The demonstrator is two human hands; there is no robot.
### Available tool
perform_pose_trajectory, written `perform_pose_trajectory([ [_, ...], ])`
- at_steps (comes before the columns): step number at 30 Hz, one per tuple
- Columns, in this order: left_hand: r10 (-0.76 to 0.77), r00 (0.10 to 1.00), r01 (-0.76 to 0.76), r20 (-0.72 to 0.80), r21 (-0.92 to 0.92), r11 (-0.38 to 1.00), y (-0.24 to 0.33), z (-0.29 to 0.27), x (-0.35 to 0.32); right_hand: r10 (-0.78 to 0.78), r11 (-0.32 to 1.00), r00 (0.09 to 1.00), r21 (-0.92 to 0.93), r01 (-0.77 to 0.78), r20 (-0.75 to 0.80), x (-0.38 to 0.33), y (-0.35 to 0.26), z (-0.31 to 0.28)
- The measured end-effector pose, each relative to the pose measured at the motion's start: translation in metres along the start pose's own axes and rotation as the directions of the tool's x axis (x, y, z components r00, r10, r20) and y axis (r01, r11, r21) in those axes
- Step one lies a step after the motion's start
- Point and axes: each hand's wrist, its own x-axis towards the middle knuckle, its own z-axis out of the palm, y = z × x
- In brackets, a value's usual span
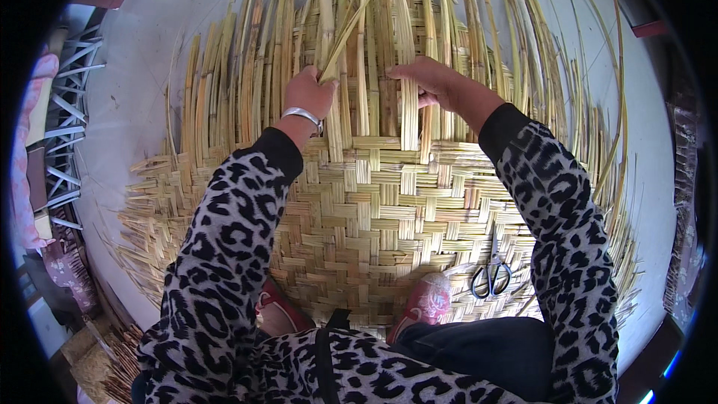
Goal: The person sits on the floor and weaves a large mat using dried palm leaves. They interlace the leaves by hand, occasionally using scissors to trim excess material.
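A large woven mat (pixel 351 209) of flat split reed strips spreads under me, with long unwoven strips (pixel 254 67) fanning away from its far edge. My left hand (pixel 310 94), a silver bangle at its wrist, is closed around a bundle of upright strips (pixel 326 22) just beyond the woven edge. Over there a thin greenish strip slants up to the right from the fist. To its right, my right hand (pixel 434 84) pinches another flat strip (pixel 408 112), thumb in front and fingers partly hidden behind. Both held strips run down to the weave.
Scissors (pixel 491 280) with dark handles lie on the mat near my right foot. My feet in red shoes (pixel 426 301) stand on the woven part. A metal folding frame (pixel 69 120) is at the left, and a bundle of brown stalks (pixel 123 363) lies lower left.
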Motion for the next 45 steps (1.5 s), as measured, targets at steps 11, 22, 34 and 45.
perform_pose_trajectory([
  [11, 0.183, 0.976, -0.166, -0.116, 0.144, 0.976, 0.006, 0.01, -0.015, -0.197, 0.961, 0.98, 0.193, 0.2, -0.035, -0.013, 0.01, 0.01],
  [22, 0.043, 0.999, -0.041, 0.007, -0.149, 0.988, -0.002, -0.002, -0.011, -0.357, 0.728, 0.934, 0.637, 0.255, 0.033, -0.021, -0.021, 0.003],
  [34, -0.094, 0.987, 0.147, 0.13, -0.496, 0.856, -0.005, 0.019, 0.003, -0.456, 0.679, 0.89, 0.655, 0.331, 0.023, -0.044, -0.051, 0.007],
  [45, 0.125, 0.991, -0.13, -0.037, -0.318, 0.939, -0.035, 0.034, 0.021, -0.418, 0.762, 0.855, 0.631, 0.145, 0.309, -0.017, -0.044, -0.004],
])
